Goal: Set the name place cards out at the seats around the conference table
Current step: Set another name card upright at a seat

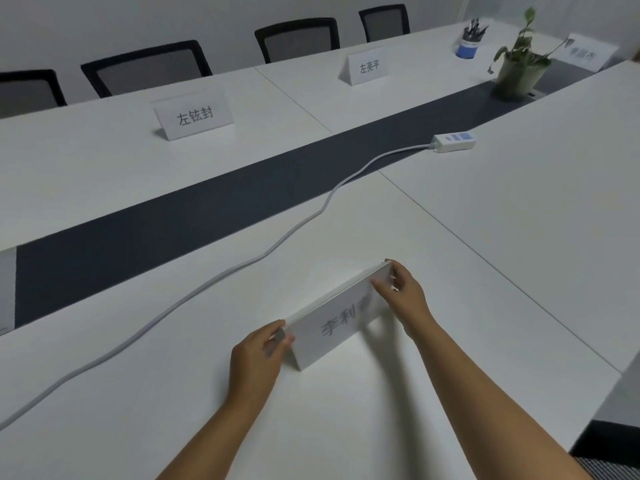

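2 hands on 1 tent card (pixel 337 320): our left hand (pixel 258 355) pinches its left end, our right hand (pixel 403 294) pinches its right end, fingers curled over the fold. The card sits on the near side of the conference table (pixel 346 427), lower edge down on the white top, printed face toward us, set at an angle to the table edge.

3 cards already stand on the far side: left far card (pixel 194 114), middle far card (pixel 367 65), blurred far card (pixel 588 53).

To do this step well, we judge: square the card parallel to the near edge, spread both flaps evenly so it stands, and keep it clear of the power cord (pixel 194 289) just behind it. Whether its face should point at the seat or across the table we cannot tell. Let go of both ends together so it doesn't tip.
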Motion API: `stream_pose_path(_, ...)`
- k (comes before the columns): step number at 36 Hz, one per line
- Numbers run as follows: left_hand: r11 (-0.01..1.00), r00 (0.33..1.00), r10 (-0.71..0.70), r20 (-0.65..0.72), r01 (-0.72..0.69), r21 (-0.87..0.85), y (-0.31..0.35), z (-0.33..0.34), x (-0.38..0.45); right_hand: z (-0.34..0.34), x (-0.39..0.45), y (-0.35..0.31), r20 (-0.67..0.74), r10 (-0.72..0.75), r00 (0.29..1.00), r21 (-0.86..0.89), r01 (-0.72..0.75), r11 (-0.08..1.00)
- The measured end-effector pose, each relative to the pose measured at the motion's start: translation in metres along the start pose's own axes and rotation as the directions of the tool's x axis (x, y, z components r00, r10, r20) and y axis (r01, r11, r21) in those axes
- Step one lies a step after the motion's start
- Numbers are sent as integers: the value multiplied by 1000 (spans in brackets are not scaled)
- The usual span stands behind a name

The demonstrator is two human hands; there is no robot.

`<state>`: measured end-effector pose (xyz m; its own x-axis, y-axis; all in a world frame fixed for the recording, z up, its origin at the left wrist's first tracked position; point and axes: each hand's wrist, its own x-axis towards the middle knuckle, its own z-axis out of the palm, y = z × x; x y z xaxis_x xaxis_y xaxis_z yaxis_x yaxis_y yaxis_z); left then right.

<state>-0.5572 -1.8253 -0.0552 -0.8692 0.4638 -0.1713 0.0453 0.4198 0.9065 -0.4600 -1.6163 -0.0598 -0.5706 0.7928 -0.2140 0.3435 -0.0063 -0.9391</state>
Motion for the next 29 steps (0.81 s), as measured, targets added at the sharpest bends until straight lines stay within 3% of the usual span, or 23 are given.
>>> stream_pose_path(29, 999, 999, 39, 2, -39, 18, -3, -4, -6, 3, -13, 8, -55, 33, 998, 61, -30, 998)
